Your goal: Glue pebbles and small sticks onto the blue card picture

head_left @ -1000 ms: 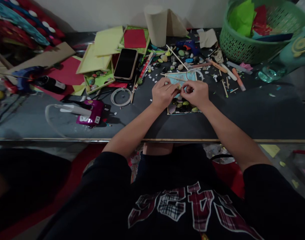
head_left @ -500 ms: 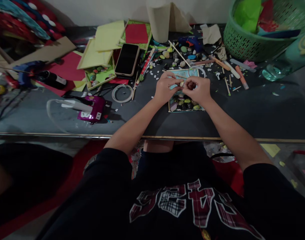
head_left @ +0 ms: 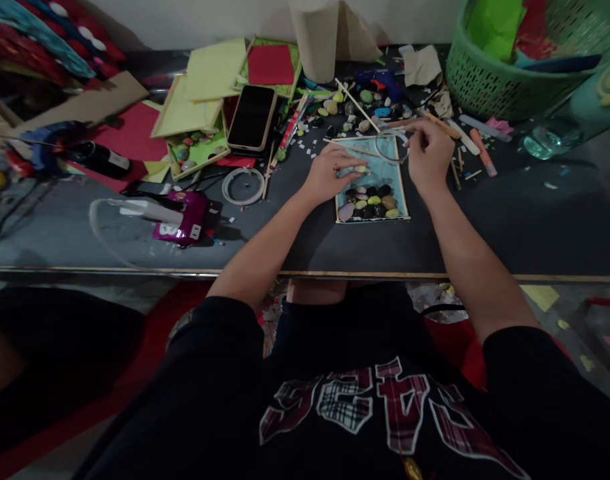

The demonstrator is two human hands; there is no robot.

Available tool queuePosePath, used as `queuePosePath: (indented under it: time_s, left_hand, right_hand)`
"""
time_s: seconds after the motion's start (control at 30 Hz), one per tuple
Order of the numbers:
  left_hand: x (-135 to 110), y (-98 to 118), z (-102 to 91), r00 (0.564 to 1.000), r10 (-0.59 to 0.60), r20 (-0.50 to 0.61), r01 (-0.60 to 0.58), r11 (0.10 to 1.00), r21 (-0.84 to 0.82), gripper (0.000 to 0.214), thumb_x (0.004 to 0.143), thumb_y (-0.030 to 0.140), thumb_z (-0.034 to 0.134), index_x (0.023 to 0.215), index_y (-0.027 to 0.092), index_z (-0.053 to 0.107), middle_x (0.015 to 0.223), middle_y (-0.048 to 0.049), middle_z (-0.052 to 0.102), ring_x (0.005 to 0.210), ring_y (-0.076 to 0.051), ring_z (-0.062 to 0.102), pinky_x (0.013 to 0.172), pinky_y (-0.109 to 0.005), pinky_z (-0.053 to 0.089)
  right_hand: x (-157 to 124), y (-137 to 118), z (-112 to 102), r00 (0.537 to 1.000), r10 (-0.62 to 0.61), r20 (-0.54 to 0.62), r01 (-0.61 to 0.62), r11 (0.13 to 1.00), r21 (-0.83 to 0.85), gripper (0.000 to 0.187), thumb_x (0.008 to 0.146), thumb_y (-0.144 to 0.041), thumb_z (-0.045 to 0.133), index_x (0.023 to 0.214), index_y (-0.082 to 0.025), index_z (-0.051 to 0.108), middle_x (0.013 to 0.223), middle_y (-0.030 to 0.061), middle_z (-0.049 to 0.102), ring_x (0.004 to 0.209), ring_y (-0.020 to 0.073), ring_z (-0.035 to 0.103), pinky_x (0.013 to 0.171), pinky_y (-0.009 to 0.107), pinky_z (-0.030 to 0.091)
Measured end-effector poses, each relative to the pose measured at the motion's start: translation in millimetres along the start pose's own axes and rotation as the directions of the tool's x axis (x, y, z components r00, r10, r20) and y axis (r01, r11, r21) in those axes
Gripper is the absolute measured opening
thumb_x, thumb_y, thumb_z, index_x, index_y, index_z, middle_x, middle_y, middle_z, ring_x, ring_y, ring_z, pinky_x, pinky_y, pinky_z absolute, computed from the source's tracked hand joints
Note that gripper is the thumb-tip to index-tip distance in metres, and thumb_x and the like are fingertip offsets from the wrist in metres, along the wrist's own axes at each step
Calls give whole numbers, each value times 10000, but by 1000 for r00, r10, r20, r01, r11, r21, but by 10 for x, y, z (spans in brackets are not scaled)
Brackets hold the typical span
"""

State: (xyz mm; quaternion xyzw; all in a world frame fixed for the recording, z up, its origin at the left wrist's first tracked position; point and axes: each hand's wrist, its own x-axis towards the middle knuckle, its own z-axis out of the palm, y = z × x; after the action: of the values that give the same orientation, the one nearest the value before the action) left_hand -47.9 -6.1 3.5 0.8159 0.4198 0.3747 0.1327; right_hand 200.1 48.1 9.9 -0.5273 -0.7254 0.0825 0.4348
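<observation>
A light-blue framed card (head_left: pixel 379 175) lies on the dark table, with several painted pebbles (head_left: pixel 369 202) along its near edge. My left hand (head_left: pixel 329 175) rests on the card's left side, fingers pinched on a small pale pebble (head_left: pixel 361 169). My right hand (head_left: pixel 427 157) is at the card's far right corner, fingers curled beside a clear tape ring (head_left: pixel 389 145); what it holds, if anything, I cannot make out. A thin wooden stick (head_left: pixel 352 148) lies across the card's top.
Loose pebbles (head_left: pixel 365 107), sticks and paper scraps litter the table beyond the card. A phone (head_left: pixel 253 117), yellow and red paper sheets (head_left: pixel 209 87), a second tape ring (head_left: pixel 243 185) and a purple tool (head_left: pixel 182 217) lie left. A green basket (head_left: pixel 505 73) stands far right.
My hands were together over the card, both pinching a small pebble. The right hand has moved away right and further off; the left stays on the card with the pebble.
</observation>
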Motion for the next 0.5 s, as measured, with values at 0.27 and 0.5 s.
queuePosePath:
  time_s: [0.27,0.5]
  left_hand:
    - [0,-108,-65,994,26,106,-31,999,44,222,812,371,776,1006,266,802,911,-72,745,1050,-281,619,931,-443,523]
    - [-21,-204,-157,989,2,146,-5,1000,21,233,788,410,800,987,290,802,864,-36,741,988,-235,629,883,-367,518]
  right_hand:
    - [22,133,16,999,40,-10,-41,996,-80,238,968,-324,460,1115,-271,639,1119,140,665,1119,326,602,977,531,493]
    - [-1,60,11,1000,-15,23,17,997,-69,219,934,-299,521,1141,-302,591,1118,116,670,1095,299,622,958,483,522]
